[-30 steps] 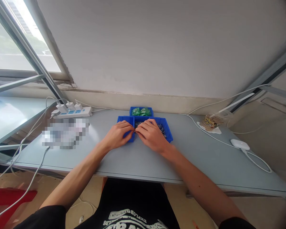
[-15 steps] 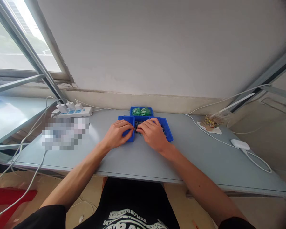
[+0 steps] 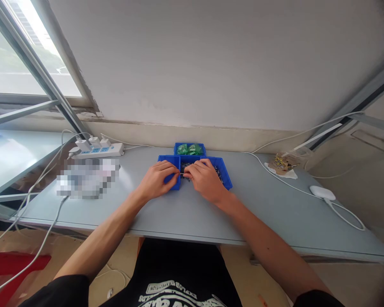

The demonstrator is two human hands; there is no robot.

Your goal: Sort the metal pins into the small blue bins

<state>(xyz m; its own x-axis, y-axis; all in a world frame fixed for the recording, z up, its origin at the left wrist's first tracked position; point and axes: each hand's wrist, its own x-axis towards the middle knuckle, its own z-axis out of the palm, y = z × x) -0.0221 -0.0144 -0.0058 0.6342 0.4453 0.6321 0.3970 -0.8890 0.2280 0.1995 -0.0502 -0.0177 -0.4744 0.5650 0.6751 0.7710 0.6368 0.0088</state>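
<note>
Over the blue bins, my left hand [image 3: 161,178] and my right hand [image 3: 206,179] face each other, fingertips almost meeting. Both are closed in a pinch on a thin, screw-like metal piece [image 3: 181,173], which spans the small gap between them; its exact kind is too small to make out. Beneath my left hand is the left blue bin [image 3: 169,158]. The middle blue bin [image 3: 187,158] holds many small metal parts, partly hidden by my fingers. Past my right hand, the right blue bin [image 3: 226,177] contains similar small dark and silvery parts.
Behind these, another blue bin [image 3: 190,144] holds green packets [image 3: 189,149]. A white power strip [image 3: 110,150] with chargers lies at the back left of the grey table [image 3: 166,217], near a blurred-out object [image 3: 86,179]. At right are a white case [image 3: 322,193], cables and a brown packet [image 3: 283,165].
Hardly anything differs. Both hands stay in place over the bins, still pinching the small metal piece, with only a slight shift of the right fingers.
</note>
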